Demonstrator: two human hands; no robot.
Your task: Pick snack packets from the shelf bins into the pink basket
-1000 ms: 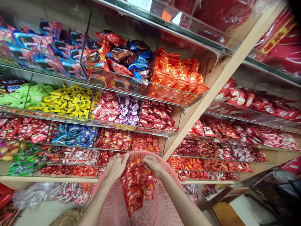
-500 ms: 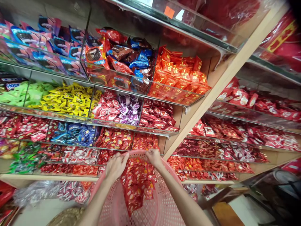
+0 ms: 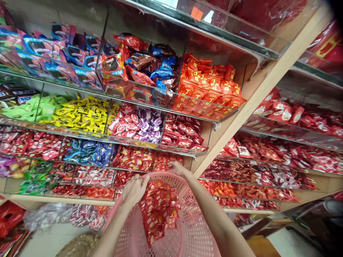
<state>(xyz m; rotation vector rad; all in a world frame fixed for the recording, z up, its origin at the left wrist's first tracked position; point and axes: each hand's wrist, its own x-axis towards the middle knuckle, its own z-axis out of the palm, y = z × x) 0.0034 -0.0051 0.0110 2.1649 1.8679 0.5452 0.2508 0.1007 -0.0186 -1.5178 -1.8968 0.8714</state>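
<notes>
A pink perforated plastic basket [image 3: 199, 228] is tilted in front of me. Inside it lies a bunch of red candy packets [image 3: 159, 210] with light and orange dots. My left hand [image 3: 136, 189] is closed over the basket's left rim. Just above the far rim, my right hand [image 3: 177, 168] has its fingers loosely bent and apart, in front of the low compartment of red candy packets [image 3: 162, 160]; I see nothing in it. Part of its fingers is hard to make out.
Clear-fronted shelves hold candy in divided compartments: yellow packets [image 3: 83, 114], purple and white candies [image 3: 150, 125], orange-red bags [image 3: 206, 89]. A wooden upright post [image 3: 241, 107] stands right of my hands. A woven basket [image 3: 77, 245] and plastic bags [image 3: 48, 216] sit below.
My right hand has come off the basket rim and moved up toward the red candy packets. My left hand stays on the rim. The view has shifted slightly.
</notes>
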